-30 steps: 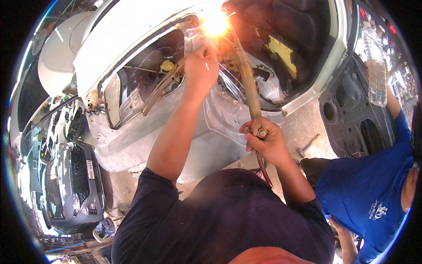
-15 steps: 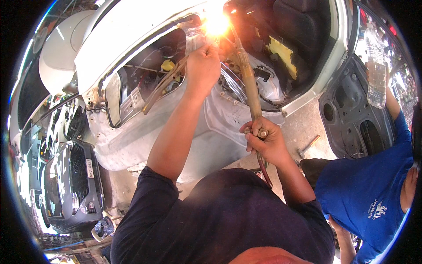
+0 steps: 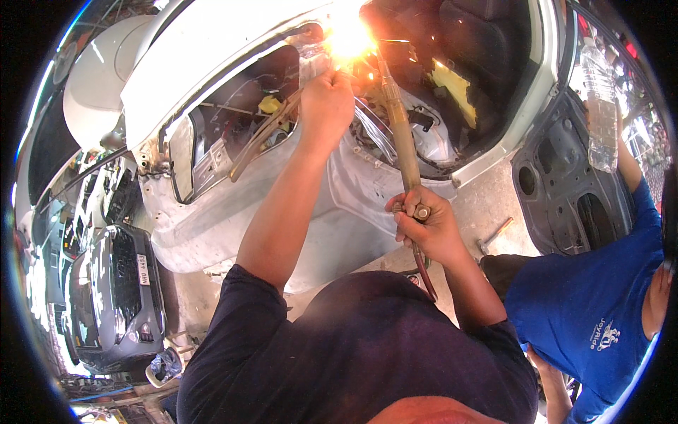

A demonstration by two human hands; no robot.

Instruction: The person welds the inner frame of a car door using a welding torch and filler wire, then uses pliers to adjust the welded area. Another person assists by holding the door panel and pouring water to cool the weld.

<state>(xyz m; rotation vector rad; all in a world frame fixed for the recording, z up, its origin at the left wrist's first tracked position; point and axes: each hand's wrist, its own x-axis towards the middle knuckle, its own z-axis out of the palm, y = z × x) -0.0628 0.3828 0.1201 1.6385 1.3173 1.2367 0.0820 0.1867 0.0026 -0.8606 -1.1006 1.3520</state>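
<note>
My right hand [image 3: 429, 219] is wrapped round the valve end of a brass-coloured gas torch [image 3: 402, 134], with a dark red hose trailing below. The torch slants up and away to a blinding flame [image 3: 349, 37] on the edge of a white car body [image 3: 261, 191]. Close below the flame, my left hand [image 3: 327, 104] is closed in a pinch. What its fingertips hold is hidden by glare and the fingers. Thin brownish strips [image 3: 263, 138] lie beside that hand, over the opening in the body. Sparks fly to the right of the flame.
Inside the car are a dark seat [image 3: 480, 42] and torn yellow foam [image 3: 454, 88]. At right, a co-worker in a blue shirt [image 3: 586, 283] holds a clear plastic bottle [image 3: 602, 113] near a detached door [image 3: 568, 184]. A hammer [image 3: 496, 237] lies on the floor. A dark car [image 3: 116, 297] stands left.
Both hands and the torch stay nearly still. The glow and sparks have shifted slightly. The co-worker's bottle has moved a little to the left.
</note>
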